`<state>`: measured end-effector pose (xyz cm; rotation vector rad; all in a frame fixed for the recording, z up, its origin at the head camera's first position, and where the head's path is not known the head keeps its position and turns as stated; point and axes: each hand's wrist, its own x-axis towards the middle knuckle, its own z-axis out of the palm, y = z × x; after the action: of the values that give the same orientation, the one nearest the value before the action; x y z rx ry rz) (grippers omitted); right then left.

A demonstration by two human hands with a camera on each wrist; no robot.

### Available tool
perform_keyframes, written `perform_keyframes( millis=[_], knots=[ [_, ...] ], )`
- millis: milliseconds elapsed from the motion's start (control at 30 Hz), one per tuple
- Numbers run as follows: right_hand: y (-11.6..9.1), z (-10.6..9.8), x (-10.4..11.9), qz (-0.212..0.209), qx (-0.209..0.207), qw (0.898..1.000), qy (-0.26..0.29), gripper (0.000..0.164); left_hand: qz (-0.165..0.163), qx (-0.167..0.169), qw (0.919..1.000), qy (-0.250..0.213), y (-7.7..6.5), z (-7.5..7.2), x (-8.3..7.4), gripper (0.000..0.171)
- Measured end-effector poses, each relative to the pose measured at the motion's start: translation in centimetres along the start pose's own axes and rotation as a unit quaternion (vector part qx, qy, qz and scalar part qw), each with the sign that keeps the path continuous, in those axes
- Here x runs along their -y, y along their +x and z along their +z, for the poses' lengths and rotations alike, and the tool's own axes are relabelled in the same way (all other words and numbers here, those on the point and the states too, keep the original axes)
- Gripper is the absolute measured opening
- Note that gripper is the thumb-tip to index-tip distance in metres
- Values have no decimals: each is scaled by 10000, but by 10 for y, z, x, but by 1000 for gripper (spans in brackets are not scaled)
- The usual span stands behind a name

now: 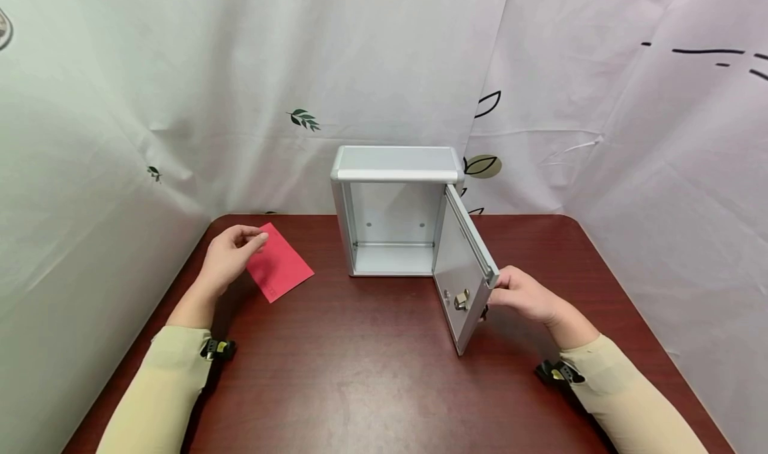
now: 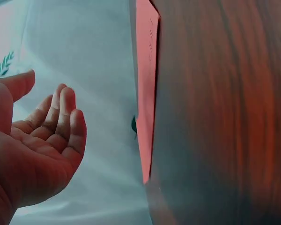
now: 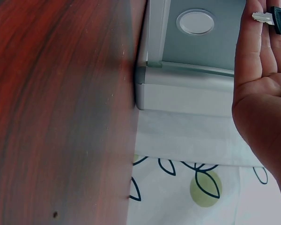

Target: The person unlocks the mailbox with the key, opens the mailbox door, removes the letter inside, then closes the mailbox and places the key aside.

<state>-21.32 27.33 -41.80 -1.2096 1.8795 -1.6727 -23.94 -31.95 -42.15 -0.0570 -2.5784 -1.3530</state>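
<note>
I see the left hand [image 1: 233,251], thumb and fingers apart, above the red envelope [image 1: 281,267], left of the box [image 1: 396,163]; a hasty pinch might skid it. The right hand [image 1: 528,299] meets the open door [image 1: 459,257] (gripping, I can't tell), where the key [image 3: 280,20] could snag fingers.

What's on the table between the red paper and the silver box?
Nothing, just bare tabletop. The head view shows that stretch between the red paper and the silver box.
</note>
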Motion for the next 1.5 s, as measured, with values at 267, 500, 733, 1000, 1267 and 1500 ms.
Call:
perform_keyframes(
  millis=[267, 500, 733, 1000, 1267, 1500],
  knots=[
    [-1, 0, -1, 38, -1, 10000, 59, 39, 207, 456, 9987, -6, 0, 18, -11, 55],
    [-1, 0, -1, 27, -8, 10000, -3, 38, 359, 952, 9947, -156, -1, 34, -23, 61],
    [-1, -1, -1, 4, -2, 10000, -63, 37, 476, 1120, 9921, -300, -3, 49, -33, 71],
    [0, -1, -2, -25, 7, 9999, -133, 36, 604, 1285, 9893, -344, -2, 66, -40, 73],
    [0, -1, -3, -66, -5, 9999, -145, 36, 695, 1445, 9859, -483, -2, 80, -55, 78],
    [-1, -1, -2, 2, -3, 10000, -54, 37, 804, 1442, 9843, -617, -2, 92, -67, 78]
  ],
)
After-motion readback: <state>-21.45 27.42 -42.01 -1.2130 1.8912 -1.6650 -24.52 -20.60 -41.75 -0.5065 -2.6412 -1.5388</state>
